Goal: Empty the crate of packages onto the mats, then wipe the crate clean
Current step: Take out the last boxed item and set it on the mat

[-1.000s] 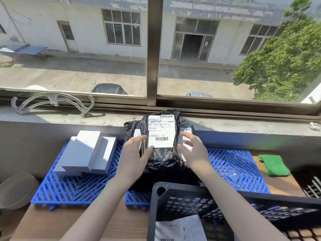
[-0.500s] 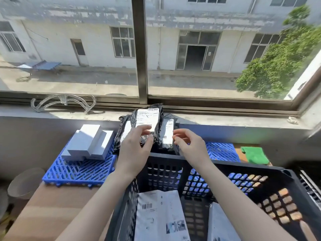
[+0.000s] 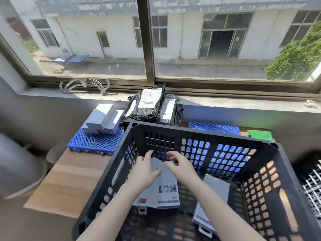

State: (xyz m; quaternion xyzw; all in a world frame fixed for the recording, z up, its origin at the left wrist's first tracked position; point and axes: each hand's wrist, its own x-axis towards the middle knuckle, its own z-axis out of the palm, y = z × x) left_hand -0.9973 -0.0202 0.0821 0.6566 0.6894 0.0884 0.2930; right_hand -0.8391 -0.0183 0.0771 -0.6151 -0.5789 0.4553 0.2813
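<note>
Both hands are down inside the black perforated plastic crate, which fills the 6 o'clock half of the view, its near wall cut off by the bottom edge. The left hand lies over the far left corner of a flat grey-white printed package on the crate floor, and the right hand is at the same package's far edge with its fingers bent. The fingertips are smeared by motion, so I cannot tell whether either grip is pinching the package or only touching it. The print on the package is too small to read. A second flat grey package lies toward 4 o'clock on the crate floor, partly covered by the right forearm. Beyond the crate's far wall, at 12 o'clock, stands a heap of black plastic mailer bags with white barcode labels, its base hidden by the crate rim. At 10 o'clock a stack of plain white boxes sits on a blue lattice plastic mat; only a strip of another blue mat shows at 1 o'clock. A folded green cloth peeks out at 2 o'clock. The wooden tabletop shows at 9 o'clock.
</note>
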